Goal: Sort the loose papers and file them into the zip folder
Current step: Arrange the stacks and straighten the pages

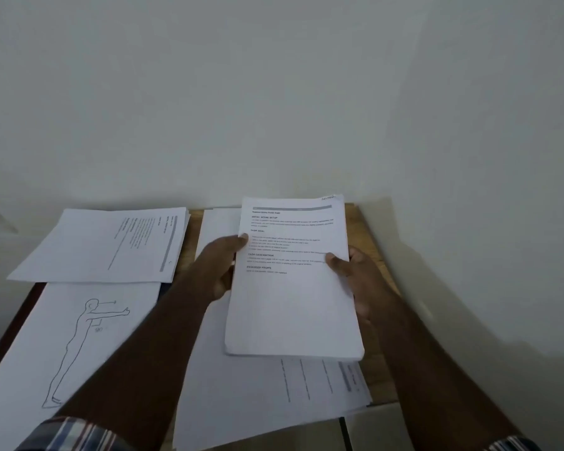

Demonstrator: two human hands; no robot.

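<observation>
We hold the stack of printed sheets [293, 281] between our two hands, lifted clear of the papers spread beneath it, its printed face up toward us. It looks like a fair number of pages squared together, so we judge it light but floppy: the near end past our grip hangs unsupported, and loose sheets could fan out or slip sideways if the pinch slackens. The long side edges near the middle, where we already have it, seem the best place to take hold.

Our left hand [220, 266] clasps the left edge, thumb on top of the page and fingers curled beneath. Our right hand [355, 275] does the same on the right edge, thumb pressed onto the text, fingers under the stack. Both forearms reach forward from checked sleeves.

Under our hands lies a spread of sheets [241, 395] on the wooden table [368, 229]. Beyond our left hand, farther left, sits another printed pile [111, 245], and nearer us a figure drawing [79, 346]. No zip folder is in view.
</observation>
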